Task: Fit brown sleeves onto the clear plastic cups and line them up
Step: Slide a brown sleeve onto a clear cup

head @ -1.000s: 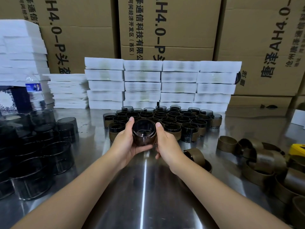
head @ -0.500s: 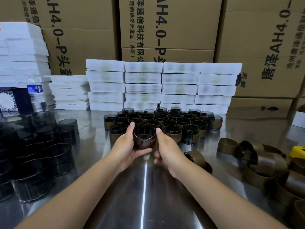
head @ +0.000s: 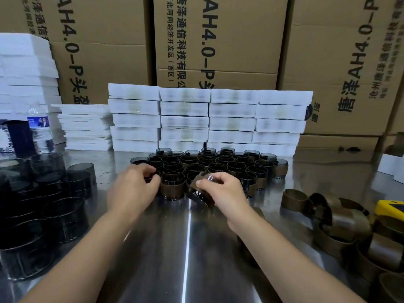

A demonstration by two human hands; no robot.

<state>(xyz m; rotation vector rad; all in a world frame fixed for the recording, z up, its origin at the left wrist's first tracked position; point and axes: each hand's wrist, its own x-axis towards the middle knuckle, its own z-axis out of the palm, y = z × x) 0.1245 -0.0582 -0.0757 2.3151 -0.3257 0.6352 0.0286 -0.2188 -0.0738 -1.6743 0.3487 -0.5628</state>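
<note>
The right hand [head: 220, 191] pinches a tilted cup [head: 197, 190] near its rim, between thumb and forefinger. The brown sleeve is around this cup. Its base is low, at or just above the worktop [head: 188, 248], at the near edge of the finished group [head: 209, 165]. The left hand [head: 133, 189] has its fingers curled at the front-left corner of this group, against a cup that is mostly hidden behind them. I cannot tell if it really grips that cup or only steadies it. Between the two hands stands an upright cup [head: 172, 189], sleeved, in the front row.

To do this step well, I think the tilted cup should first be brought upright. Then it should be put down just beside the upright cup, touching it, so that the front row goes on to the right without a gap. The grip is better on the rim than on the sleeve, because the sleeve could slide. The left hand is best used to stop the neighbours from being pushed out of line. Bare cups [head: 43, 193] stand at the left of the worktop, and loose sleeves [head: 328, 215] lie at the right.
</note>
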